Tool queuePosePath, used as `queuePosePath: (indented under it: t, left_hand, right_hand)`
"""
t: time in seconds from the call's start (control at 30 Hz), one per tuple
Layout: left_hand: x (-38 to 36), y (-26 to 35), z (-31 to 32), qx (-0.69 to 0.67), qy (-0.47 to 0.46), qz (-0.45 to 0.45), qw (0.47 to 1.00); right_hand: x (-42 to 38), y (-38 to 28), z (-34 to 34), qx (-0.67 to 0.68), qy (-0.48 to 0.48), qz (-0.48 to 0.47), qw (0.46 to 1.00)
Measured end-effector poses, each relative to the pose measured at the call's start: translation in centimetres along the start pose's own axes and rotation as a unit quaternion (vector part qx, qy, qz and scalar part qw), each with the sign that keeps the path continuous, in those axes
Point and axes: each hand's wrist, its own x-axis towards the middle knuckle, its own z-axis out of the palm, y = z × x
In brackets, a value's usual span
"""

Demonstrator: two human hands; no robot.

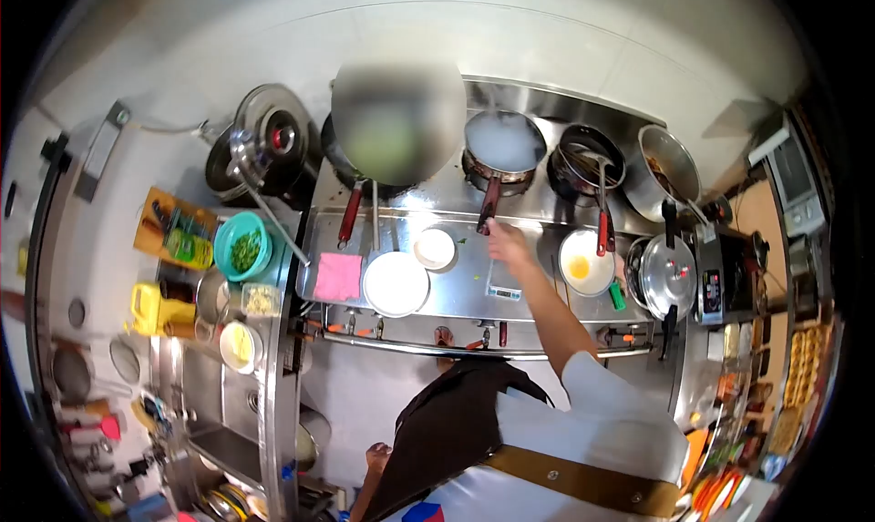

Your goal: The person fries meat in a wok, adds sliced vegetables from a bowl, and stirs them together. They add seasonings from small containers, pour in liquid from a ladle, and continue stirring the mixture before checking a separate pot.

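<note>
My right hand (509,245) is stretched out over the steel counter (465,285), and its fingers close on the end of the dark red handle of a saucepan (504,144) full of steaming pale liquid on the stove. My left hand (375,455) hangs low by my apron at the bottom of the view; it is small there and nothing shows in it. Just left of my right hand sit a small white bowl (435,248) and a large white plate (396,283). A small digital scale (503,285) lies below the hand.
A wok (351,162) with a red handle, a dark pan (588,162) and a steel pot (670,171) stand on the stove. A bowl with yolk (583,265), a pressure cooker (668,274), a pink cloth (338,277) and a teal bowl of greens (243,246) are nearby. A sink lies at the lower left.
</note>
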Motion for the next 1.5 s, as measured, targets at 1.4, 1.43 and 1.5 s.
queuePosePath:
  t: [1.4,1.43,1.5]
  left_hand:
    - [23.4,-16.8,-18.2,-0.161,-0.196,-0.174,0.951]
    - [23.8,-16.2,-18.2,-0.161,-0.194,-0.171,0.952]
    - [24.3,-15.3,-18.4,-0.162,-0.187,-0.170,0.954]
  right_hand:
    - [-7.2,13.5,0.6,-0.134,0.290,-0.082,0.944]
    - [-8.0,18.4,0.9,-0.265,0.307,-0.156,0.901]
    - [-11.4,22.1,3.0,-0.347,0.183,-0.042,0.919]
